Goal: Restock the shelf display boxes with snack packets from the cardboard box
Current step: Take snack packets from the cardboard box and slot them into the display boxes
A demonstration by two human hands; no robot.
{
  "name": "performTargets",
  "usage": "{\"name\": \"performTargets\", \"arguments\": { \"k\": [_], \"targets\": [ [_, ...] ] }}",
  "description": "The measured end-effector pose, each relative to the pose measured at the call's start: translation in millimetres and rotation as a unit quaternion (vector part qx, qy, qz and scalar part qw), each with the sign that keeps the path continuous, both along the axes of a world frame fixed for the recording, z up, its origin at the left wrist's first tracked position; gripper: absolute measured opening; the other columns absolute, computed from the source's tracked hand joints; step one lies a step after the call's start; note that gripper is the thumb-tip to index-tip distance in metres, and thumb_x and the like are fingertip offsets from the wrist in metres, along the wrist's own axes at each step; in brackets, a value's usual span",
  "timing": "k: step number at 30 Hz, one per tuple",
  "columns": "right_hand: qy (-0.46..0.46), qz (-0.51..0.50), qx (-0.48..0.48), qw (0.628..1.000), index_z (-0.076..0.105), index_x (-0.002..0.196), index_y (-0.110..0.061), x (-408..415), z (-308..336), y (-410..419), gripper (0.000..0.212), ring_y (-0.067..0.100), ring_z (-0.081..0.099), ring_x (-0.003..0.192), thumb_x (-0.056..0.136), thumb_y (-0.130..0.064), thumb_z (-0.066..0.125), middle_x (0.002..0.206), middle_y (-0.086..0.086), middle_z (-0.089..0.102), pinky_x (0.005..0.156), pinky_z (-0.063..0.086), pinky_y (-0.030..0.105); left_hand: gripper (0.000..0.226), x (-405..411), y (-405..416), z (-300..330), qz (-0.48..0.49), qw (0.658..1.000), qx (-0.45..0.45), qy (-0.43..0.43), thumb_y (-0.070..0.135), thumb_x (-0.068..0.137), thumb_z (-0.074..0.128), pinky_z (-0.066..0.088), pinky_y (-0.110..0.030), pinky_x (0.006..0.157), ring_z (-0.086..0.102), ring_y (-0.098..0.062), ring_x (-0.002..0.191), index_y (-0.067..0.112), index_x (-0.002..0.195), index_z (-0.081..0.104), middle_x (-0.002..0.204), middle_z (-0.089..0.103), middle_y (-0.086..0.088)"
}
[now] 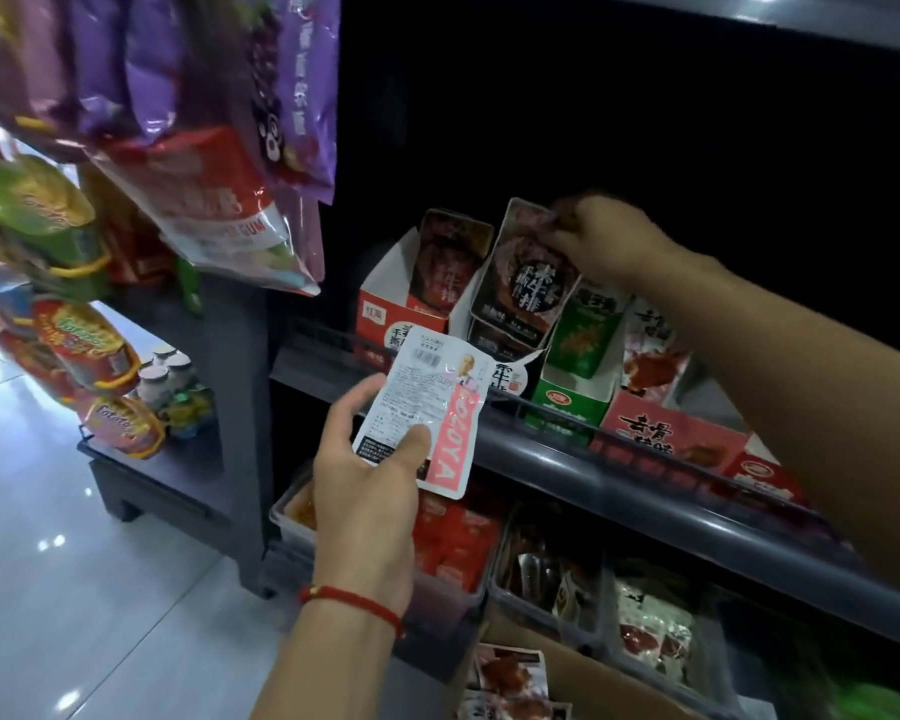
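The right hand [601, 241] reaches over the shelf [619, 483], its fingers [567, 228] curled and pinching the top edge of a dark snack packet [528, 272] that stands tilted in the white-walled display box [500, 335], second from the left in the row. To its left stands a red display box [401, 317] with a dark packet upright inside; to its right a green display box [575, 400], then a pink-red one [671, 428] further right.

Nearer, in front of the shelf edge, the left hand [367, 470] grips a white packet with a pink strip [427, 413], thumb pressed across its printed back and fingers curled behind it. A red string bracelet [354, 602] circles that wrist.

At the bottom edge, below the shelf, the open cardboard box [552, 672] shows more packets inside. Clear bins [546, 563] of snacks sit on the lower shelf. Hanging snack bags [204, 148] fill the upper left, above a pale tiled floor [74, 589].
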State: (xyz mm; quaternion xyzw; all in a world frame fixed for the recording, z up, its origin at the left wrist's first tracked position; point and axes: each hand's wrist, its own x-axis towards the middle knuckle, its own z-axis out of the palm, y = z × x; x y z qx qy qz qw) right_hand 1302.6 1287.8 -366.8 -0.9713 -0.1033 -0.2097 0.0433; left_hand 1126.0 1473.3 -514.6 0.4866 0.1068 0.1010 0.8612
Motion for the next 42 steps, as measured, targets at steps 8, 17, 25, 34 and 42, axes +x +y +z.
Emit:
{"name": "performTargets", "arguments": {
  "k": [8,17,25,34,42],
  "targets": [
    [-0.002,-0.062,-0.023,0.998,0.060,0.128,-0.019,13,-41,6,0.034,0.033,0.065,0.105,0.101,-0.039,0.058,0.119,0.011,0.068,0.077,0.053,0.040,0.047,-1,0,0,-0.029,0.999,-0.019,0.006,-0.005,0.095,0.064,0.058,-0.027,0.064,0.077,-0.013,0.091,0.038,0.114,0.067,0.101,0.079,0.007],
    [-0.060,-0.084,-0.046,0.994,0.059,0.113,-0.006,14,-45,-3,0.020,0.037,0.063,0.089,0.102,-0.022,0.057,0.104,0.020,0.066,0.068,0.047,0.040,0.046,-3,-1,4,-0.026,0.999,-0.028,0.011,-0.005,0.094,0.065,0.058,-0.024,0.060,0.077,-0.012,0.085,0.037,0.114,0.067,0.099,0.079,0.007],
    [-0.126,0.206,-0.107,0.965,0.059,0.130,-0.017,-39,-42,-8,0.044,0.024,0.056,0.117,0.089,-0.001,0.060,0.128,0.005,0.056,0.090,0.054,0.043,0.044,-4,-1,6,-0.051,0.997,-0.058,0.014,-0.008,0.092,0.064,0.061,-0.027,0.065,0.077,-0.017,0.093,0.025,0.122,0.067,0.102,0.079,0.002],
    [0.092,0.243,0.134,0.956,0.069,0.105,-0.022,-129,-55,-61,0.017,-0.002,0.059,0.118,0.091,-0.033,0.068,0.128,-0.016,0.064,0.099,0.052,0.032,0.043,-12,-26,8,-0.297,0.913,-0.254,0.116,0.000,0.078,0.063,0.061,-0.027,0.063,0.071,-0.023,0.070,-0.009,0.120,0.066,0.097,0.071,-0.025],
    [0.068,0.165,0.331,0.927,0.063,0.098,-0.002,-152,-40,-130,0.013,0.005,0.062,0.068,0.094,-0.014,0.068,0.075,0.002,0.067,0.066,0.050,0.020,0.043,-20,-59,-8,-0.261,0.940,-0.147,0.164,0.035,0.102,0.050,0.058,-0.047,0.085,0.066,-0.040,0.112,0.003,0.126,0.065,0.122,0.068,-0.028]
  ]
}}
